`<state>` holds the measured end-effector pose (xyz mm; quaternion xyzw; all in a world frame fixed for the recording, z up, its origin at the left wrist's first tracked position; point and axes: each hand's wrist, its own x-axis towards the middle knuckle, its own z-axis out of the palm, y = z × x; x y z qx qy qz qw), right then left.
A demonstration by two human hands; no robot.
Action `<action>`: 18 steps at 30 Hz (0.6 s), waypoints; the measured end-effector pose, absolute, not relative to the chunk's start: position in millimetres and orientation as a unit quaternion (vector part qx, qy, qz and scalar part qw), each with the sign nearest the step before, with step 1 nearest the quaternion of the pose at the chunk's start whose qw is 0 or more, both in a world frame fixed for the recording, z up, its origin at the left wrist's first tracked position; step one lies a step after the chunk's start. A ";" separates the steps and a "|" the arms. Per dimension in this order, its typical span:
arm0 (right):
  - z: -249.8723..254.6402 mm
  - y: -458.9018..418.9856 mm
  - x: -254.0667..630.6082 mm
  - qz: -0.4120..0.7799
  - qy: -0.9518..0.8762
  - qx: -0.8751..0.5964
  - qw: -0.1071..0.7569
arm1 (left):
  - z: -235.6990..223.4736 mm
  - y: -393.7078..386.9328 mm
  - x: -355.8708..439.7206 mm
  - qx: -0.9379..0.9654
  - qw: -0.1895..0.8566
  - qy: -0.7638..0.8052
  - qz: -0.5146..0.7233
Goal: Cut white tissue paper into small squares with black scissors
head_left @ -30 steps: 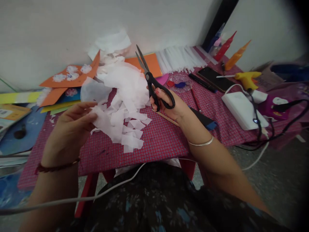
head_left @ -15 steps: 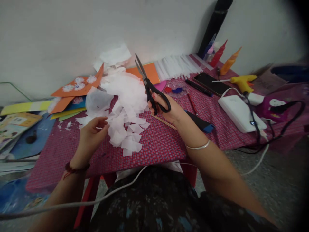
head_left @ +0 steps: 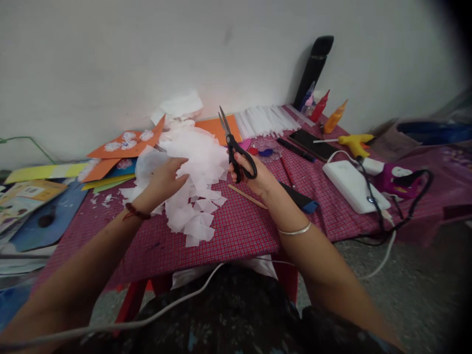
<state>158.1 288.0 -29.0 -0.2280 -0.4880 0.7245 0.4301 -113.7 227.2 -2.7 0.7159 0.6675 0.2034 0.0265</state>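
Booklet (head_left: 35, 197): well left of the white paper pile (head_left: 197, 152); its print is too small to read.
Left hand (head_left: 167, 178): holds nothing visible, thumb and fingers spread over the pile; whether they touch it, I cannot tell.
Right hand (head_left: 252, 172): gripping the black handles of the scissors (head_left: 230, 140), just right of the pile, blades slightly parted, tips up.
Dark item (head_left: 297, 197): right of the pile, partly hidden by the right forearm.
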 end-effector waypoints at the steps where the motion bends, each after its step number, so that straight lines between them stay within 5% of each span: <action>1: -29.0 288.0 158.4 0.725 -0.488 -0.229 0.430 | -3.8 236.9 -112.1 0.720 0.032 0.663 0.201; 11: -25.9 290.6 162.5 0.727 -0.474 -0.235 0.438 | 1.6 279.4 -99.6 0.682 0.147 0.695 0.178; 18: -29.9 292.4 163.6 0.732 -0.471 -0.237 0.432 | 55.1 248.0 -108.3 0.557 0.242 0.643 0.466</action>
